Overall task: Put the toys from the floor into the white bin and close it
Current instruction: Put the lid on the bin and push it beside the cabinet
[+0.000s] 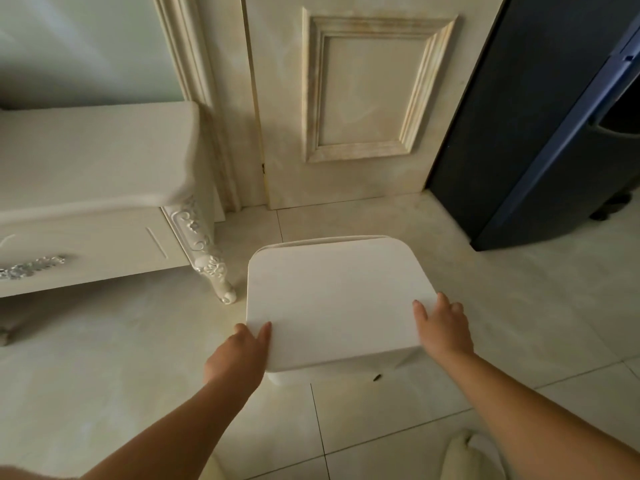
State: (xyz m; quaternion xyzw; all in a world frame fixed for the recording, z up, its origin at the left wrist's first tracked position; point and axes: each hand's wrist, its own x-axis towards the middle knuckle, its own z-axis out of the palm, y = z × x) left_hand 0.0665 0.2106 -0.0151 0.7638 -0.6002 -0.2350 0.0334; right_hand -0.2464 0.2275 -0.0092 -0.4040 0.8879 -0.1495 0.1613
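— So, where is the lid [336, 299]?
— Mid-frame, over the white bin [329, 377], long side running left to right. My left hand [239, 355] grips the near-left corner and my right hand [443, 330] the near-right edge, fingers [443, 301] clamped on it.
— Seated?
— Not quite, I think. An edge shows behind it, so push away and down.

Bare floor [104, 358] lies open left of the left hand [242, 351] and right of the right hand [445, 329]. Between the hands the bin lid [332, 306] blocks passage. Ahead and left of the left hand stands a cabinet leg [216, 271]; straight ahead, a door [346, 174]; ahead-right, a dark blue unit [519, 150].
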